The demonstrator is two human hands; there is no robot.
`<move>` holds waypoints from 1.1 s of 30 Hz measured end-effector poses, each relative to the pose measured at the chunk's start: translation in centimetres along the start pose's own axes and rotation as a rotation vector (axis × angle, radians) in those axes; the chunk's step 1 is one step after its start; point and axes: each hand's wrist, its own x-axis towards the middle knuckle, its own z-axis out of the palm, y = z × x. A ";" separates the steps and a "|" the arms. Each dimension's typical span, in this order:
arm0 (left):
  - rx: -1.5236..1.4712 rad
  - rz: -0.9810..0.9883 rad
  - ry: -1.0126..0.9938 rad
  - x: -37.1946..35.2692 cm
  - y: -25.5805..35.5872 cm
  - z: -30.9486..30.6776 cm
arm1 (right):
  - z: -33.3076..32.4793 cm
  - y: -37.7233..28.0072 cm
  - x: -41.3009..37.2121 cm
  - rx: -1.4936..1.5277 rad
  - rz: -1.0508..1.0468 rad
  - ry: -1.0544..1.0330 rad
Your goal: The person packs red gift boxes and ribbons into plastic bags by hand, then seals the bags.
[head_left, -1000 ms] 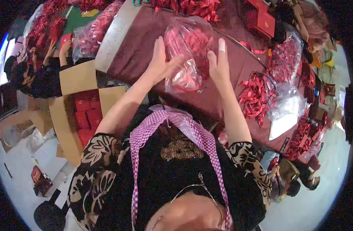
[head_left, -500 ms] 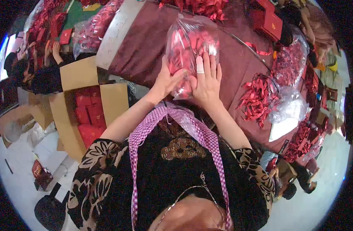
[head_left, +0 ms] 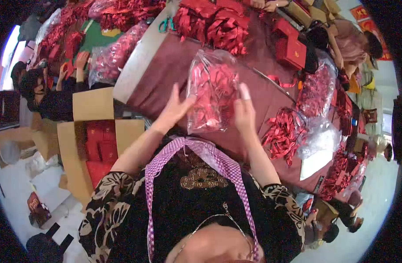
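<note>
A clear plastic bag point(head_left: 212, 94) full of red ribbon-like pieces lies on the dark red tabletop in front of me. Along its left edge is my left hand point(head_left: 176, 109), fingers spread apart and thumb pointing at the bag. On the opposite side my right hand point(head_left: 244, 111) is held edge-on, slightly smeared, its bandaged finger stretched up beside the plastic. Neither hand is wrapped around the bag. Farther back on the cloth sits a heap of red ribbons point(head_left: 223, 28).
An open cardboard box point(head_left: 73, 149) with red packets stands at left. Teal scissors point(head_left: 167, 25) lie on the table's pale edge point(head_left: 137, 61). More red ribbons point(head_left: 284, 136), a ribbon-filled bag point(head_left: 317, 90) and red boxes point(head_left: 292, 50) are at right. Other people work at both sides.
My hands have come off the top of the bag, moving apart to its two sides. The bag now lies flatter, lower in view. My view has shifted, showing more of the table's far side.
</note>
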 end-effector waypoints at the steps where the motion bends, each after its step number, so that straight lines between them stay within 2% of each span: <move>1: -0.344 -0.089 0.001 -0.6 3.3 -0.6 | -1.0 -0.2 0.1 0.162 0.290 0.060; 2: -0.464 -0.100 0.008 0.1 2.7 -0.6 | -1.5 1.4 0.6 0.166 0.282 0.068; 4: -0.677 -0.161 0.029 2.1 2.1 -0.2 | -1.2 6.8 1.8 -0.123 0.233 0.024; 5: -0.673 -0.150 0.027 2.6 2.4 0.1 | -0.5 8.4 1.8 -0.120 0.225 0.031; 7: -0.953 -0.337 -0.235 3.3 2.9 0.6 | 1.3 10.4 1.8 0.634 0.667 -0.083; 8: -0.780 -0.191 -0.168 3.3 3.2 1.7 | 1.9 7.8 1.8 0.633 0.666 -0.083; 9: -0.775 -0.182 -0.170 3.6 2.7 1.8 | 1.8 3.0 1.7 0.560 0.594 -0.072; 10: -0.894 -0.260 -0.240 4.4 1.7 1.5 | 1.9 0.5 1.5 0.486 0.537 -0.056; 11: -1.010 -0.343 -0.313 4.6 1.7 1.3 | 1.9 0.6 1.7 0.490 0.544 -0.044; 13: -0.996 -0.338 -0.254 3.4 2.4 0.9 | 1.8 1.6 3.7 0.115 0.187 -0.134; 14: -0.958 -0.401 -0.240 2.9 3.6 0.9 | 2.0 2.5 4.8 -0.541 -0.062 -0.271; 15: -0.920 -0.462 -0.225 2.4 4.9 1.0 | 2.2 3.3 4.7 -0.540 -0.052 -0.263; 17: -0.849 -0.581 -0.192 1.5 7.3 1.3 | 3.2 -2.9 5.1 -0.676 -0.061 -0.093; 18: -0.812 -0.642 -0.176 1.4 8.0 1.4 | 3.8 -1.6 5.0 -0.892 -0.179 -0.096; 19: -0.777 -0.704 -0.162 1.2 8.0 1.5 | 4.3 -1.5 4.7 -0.897 -0.165 -0.097; 20: -0.888 -0.591 -0.418 6.2 -6.2 4.3 | 5.0 -1.6 4.1 -0.920 -0.177 -0.079; 21: -0.896 -0.606 -0.423 6.8 -7.2 3.8 | 5.8 -1.6 3.5 -0.945 -0.191 -0.064; 22: -0.766 -0.607 -0.442 6.9 -7.9 3.4 | 6.5 -1.4 2.1 -0.923 -0.263 -0.047; 23: -0.635 -0.613 -0.455 7.0 -9.1 2.8 | 6.6 -1.5 1.1 -0.919 -0.249 -0.067; 25: -0.220 -0.313 -0.180 7.7 -12.3 0.1 | 7.2 -1.9 -1.1 -0.792 -0.345 -0.170; 27: 0.347 0.109 0.149 8.4 -12.6 -2.6 | 6.2 -3.0 -3.7 -0.724 -0.329 -0.207; 29: 0.271 0.275 0.350 7.6 -7.1 -4.2 | 4.3 -3.7 -5.8 -0.711 -0.335 -0.128; 31: 0.283 0.526 0.384 8.1 -2.9 -4.9 | 2.4 -2.6 -7.5 -0.691 -0.265 0.066; 32: 0.313 0.575 0.377 8.7 -0.8 -4.7 | 1.4 -1.7 -8.2 -0.662 -0.187 0.139; 33: 0.340 0.624 0.369 9.7 0.7 -4.2 | 0.8 0.3 -8.5 -0.633 -0.201 0.248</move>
